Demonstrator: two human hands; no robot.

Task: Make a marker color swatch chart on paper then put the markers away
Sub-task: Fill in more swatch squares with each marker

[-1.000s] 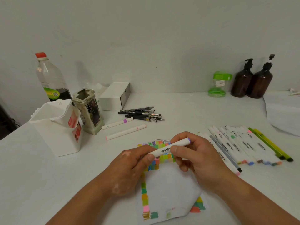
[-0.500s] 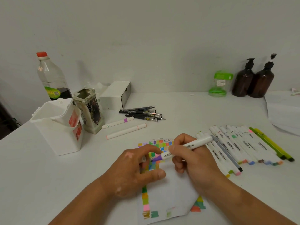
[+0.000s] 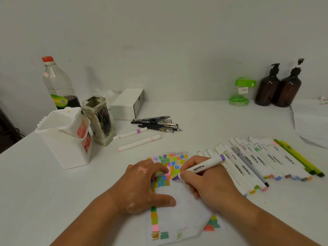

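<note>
White table (image 3: 213, 121) against a plain grey wall, cluttered at the far edge. Paper (image 3: 179, 217) lies near centre, swatches filling its far part and running down its left edge, and its near right corner looks folded over. Left hand (image 3: 142, 185) lies flat on the paper with fingers spread, pressing it down and gripping nothing. Right hand (image 3: 209, 181) is clenched round the purple marker (image 3: 204, 166) in a writing grip low on the barrel, its purple tip touching the paper just right of the swatch block. I cannot see the marker's cap or tell where it is. The marker is probably light and stiff with a smooth plastic barrel that is a bit slippery, so a hold close to the tip gives the best control. The paper looks thin and floppy and is likely to slide on the smooth tabletop, so it needs pinning near the stroke. Fresh ink may smear under a resting palm. Row of markers (image 3: 257, 158) lies capped side by side to the right, just beside the right hand. They may roll, so mid-barrel is the place to take them, perhaps a few at once. White plastic caddy (image 3: 65, 139) stands far left, a likely storage spot. Black pens (image 3: 156, 123) are piled beyond the paper.
</note>
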